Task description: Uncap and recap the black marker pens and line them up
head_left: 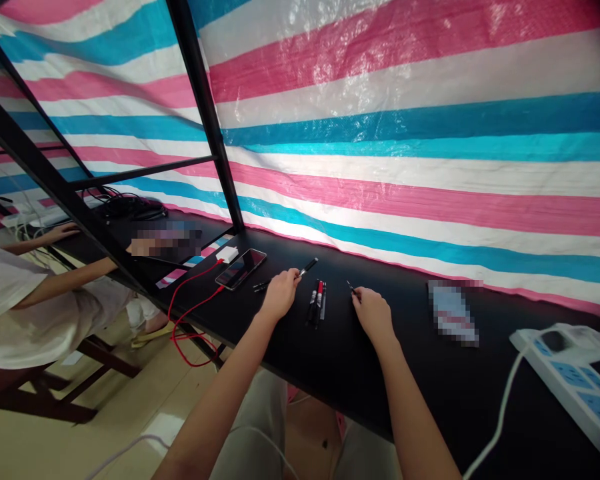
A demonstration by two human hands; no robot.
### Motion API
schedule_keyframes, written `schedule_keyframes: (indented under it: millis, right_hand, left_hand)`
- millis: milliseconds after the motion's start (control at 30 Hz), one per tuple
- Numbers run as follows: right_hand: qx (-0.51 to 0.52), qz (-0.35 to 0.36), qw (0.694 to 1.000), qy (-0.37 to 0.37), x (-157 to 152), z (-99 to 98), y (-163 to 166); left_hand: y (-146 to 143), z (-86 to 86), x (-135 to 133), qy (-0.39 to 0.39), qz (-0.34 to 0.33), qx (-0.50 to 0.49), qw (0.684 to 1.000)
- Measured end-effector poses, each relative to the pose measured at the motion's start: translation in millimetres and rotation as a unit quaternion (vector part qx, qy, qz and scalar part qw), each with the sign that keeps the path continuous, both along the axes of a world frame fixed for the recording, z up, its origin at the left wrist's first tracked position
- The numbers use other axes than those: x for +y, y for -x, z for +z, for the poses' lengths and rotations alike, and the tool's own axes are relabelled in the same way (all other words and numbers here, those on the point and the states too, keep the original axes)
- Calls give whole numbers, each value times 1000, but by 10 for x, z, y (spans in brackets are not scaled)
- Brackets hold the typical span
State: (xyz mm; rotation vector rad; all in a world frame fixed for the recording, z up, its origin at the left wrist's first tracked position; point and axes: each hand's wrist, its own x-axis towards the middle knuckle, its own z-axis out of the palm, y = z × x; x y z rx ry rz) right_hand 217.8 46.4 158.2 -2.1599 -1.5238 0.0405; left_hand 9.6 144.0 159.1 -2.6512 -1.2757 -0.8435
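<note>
Pinched in the fingers of my left hand [281,293] is a black and silver pen [309,267], its dark end pointing away to the upper right. My right hand [373,312] is closed on a thin dark pen-like piece [350,287], of which only a short tip shows. Between the two hands several pens [316,303] lie side by side on the black tabletop [300,353], one with a red part. Partly hidden behind my left hand is another small dark piece [260,287].
A phone [241,269] lies left of my hands, with a red cable [180,293] and a white charger [227,254]. At the right sit a blurred packet-like thing [453,312] and a white power strip [570,373]. A person in white [45,300] sits beyond the black frame post [207,113].
</note>
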Motion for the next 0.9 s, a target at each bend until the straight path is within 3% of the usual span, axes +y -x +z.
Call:
schedule_keyframes:
  millis: [100,233,467,900]
  right_hand:
    - [172,26,980,-94,61,-11,-1]
    - [397,-12,900,-179,136,-50,-59]
    - [573,47,784,-231,95,-13,-47]
    - [602,39,768,-213,110,-29,-60]
  left_hand:
    - [2,1,6,0,-9,3,1000]
    - [-3,4,2,13,-47,3,999]
    - [-13,36,-38,35,-114,3,993]
    - [-24,34,-45,49,-133,16,990]
